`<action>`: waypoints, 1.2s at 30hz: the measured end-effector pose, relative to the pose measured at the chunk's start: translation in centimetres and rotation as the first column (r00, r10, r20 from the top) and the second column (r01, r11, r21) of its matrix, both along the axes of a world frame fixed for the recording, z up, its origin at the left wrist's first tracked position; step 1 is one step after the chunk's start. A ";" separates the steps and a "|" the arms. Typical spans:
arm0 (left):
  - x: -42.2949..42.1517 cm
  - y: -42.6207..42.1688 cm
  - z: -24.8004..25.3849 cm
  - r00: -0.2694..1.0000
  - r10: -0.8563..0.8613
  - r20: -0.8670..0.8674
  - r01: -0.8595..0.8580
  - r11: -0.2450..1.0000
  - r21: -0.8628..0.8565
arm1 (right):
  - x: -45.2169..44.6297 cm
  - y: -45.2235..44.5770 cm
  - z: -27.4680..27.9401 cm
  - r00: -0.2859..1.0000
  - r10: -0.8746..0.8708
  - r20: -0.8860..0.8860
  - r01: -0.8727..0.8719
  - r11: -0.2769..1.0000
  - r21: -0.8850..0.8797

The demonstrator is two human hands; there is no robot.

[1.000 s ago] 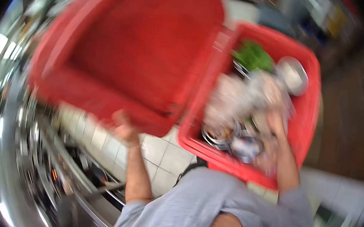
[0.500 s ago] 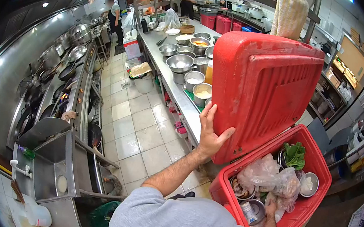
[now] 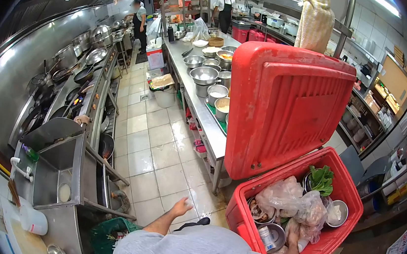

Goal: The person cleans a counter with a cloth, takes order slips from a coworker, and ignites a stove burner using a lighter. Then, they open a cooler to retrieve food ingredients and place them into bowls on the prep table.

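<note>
A red cooler box (image 3: 338, 240) stands in front of me, its hinged red lid (image 3: 289, 111) raised upright. My left hand (image 3: 181, 207) is off the lid, low over the tiled floor, holding nothing, its fingers loosely bent. Inside the box is my right hand (image 3: 293, 234), next to a clear plastic bag (image 3: 314, 213) and a metal pot (image 3: 279, 236) with a labelled container (image 3: 267, 238) in it. Its fingertips are hidden among the contents. Leafy greens (image 3: 321, 180), a bowl of something white (image 3: 337, 213) and another filled bowl (image 3: 260, 212) also lie inside.
A long steel counter (image 3: 212, 138) with several metal bowls runs beyond the lid. On the left are a sink (image 3: 57, 176) and a stove line (image 3: 89, 100) with pans. Two people stand farther back. A green-lined bin (image 3: 103, 235) sits at lower left.
My left hand has let go of the lid's edge and dropped down to the left. The lid stays raised. My right hand remains in the box. The view has shifted slightly.
</note>
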State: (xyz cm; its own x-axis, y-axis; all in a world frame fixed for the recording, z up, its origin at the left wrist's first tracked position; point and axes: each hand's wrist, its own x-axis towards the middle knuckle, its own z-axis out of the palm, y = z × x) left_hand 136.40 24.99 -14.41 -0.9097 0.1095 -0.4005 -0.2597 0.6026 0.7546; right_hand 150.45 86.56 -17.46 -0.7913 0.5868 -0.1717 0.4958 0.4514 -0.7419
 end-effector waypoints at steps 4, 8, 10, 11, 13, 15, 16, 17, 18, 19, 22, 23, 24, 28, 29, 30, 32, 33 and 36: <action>8.0 -8.6 -7.2 0.948 -0.019 0.318 0.147 0.911 -0.385 | -1.7 -1.1 -0.2 0.930 -0.174 0.323 0.123 0.977 0.174; 11.7 -13.7 -10.5 0.883 0.113 0.456 0.105 0.899 -0.426 | -1.7 -1.3 2.8 0.814 -0.168 0.556 0.140 0.986 0.092; 11.4 -14.0 -12.4 0.929 -0.092 0.359 0.255 0.862 -0.439 | -1.4 -0.8 2.0 0.860 -0.126 0.494 0.056 0.987 0.154; 11.3 -13.7 -12.9 0.941 -0.103 0.321 0.241 0.872 -0.426 | -1.2 -0.4 2.2 0.861 -0.161 0.482 0.150 0.987 0.061; 10.3 -11.1 -12.3 0.897 0.297 0.328 -0.228 0.946 -0.232 | -0.5 0.3 -0.6 0.918 -0.106 0.382 0.188 0.965 -0.185; 8.4 -8.1 -9.7 0.912 0.287 0.293 -0.243 0.954 -0.176 | -0.5 0.5 -0.6 0.975 -0.085 0.207 0.205 0.709 -0.675; 7.5 -6.8 -9.8 0.926 0.262 0.271 -0.227 0.962 -0.151 | -0.8 -0.5 0.9 0.976 -0.075 0.204 0.205 0.630 -0.749; 6.5 -5.8 -9.9 0.941 0.235 0.244 -0.208 0.970 -0.129 | -0.5 -0.7 1.3 0.972 -0.085 0.219 0.224 0.609 -0.761; 5.6 -4.7 -8.8 0.941 0.234 0.246 -0.210 0.970 -0.123 | -0.3 -0.7 1.3 0.970 -0.098 0.223 0.236 0.612 -0.755; 4.7 -3.7 -7.5 0.951 0.188 0.244 -0.169 0.981 -0.098 | -0.4 -0.6 1.5 0.968 -0.117 0.222 0.243 0.658 -0.713; 3.3 -2.3 -5.9 0.971 0.120 0.207 -0.101 0.990 -0.100 | -0.8 -0.7 0.8 0.959 -0.172 0.224 0.258 0.854 -0.452; 2.9 -2.1 -4.3 0.969 0.116 0.217 -0.093 0.989 -0.110 | -0.8 -0.8 0.3 0.954 -0.184 0.238 0.257 0.910 -0.325; 2.8 -2.0 -3.4 0.967 0.112 0.228 -0.085 0.989 -0.123 | -0.7 -0.6 -0.3 0.947 -0.195 0.254 0.250 0.946 -0.208; 2.9 -3.9 -6.4 0.965 0.130 0.229 -0.103 0.986 -0.128 | -0.5 0.2 -3.2 0.916 -0.292 0.274 0.257 0.953 0.159; 3.0 -4.4 -7.0 0.965 0.141 0.223 -0.108 0.982 -0.152 | -0.7 0.8 -4.4 0.910 -0.327 0.254 0.271 0.935 0.230; 3.3 -4.7 -7.3 0.964 0.151 0.218 -0.114 0.978 -0.177 | -0.7 1.4 -6.3 0.905 -0.360 0.227 0.289 0.912 0.291; 4.0 -5.3 -7.6 0.958 0.138 0.250 -0.093 0.978 -0.187 | -0.5 1.8 -6.2 0.905 -0.336 0.260 0.247 0.914 0.321; 4.1 -5.4 -7.8 0.952 0.129 0.277 -0.075 0.978 -0.196 | -0.5 1.1 -3.8 0.909 -0.274 0.315 0.180 0.938 0.297; 4.7 -5.7 -7.7 0.942 0.117 0.316 -0.051 0.976 -0.211 | -0.5 -0.5 2.1 0.889 -0.134 0.438 0.034 0.973 0.228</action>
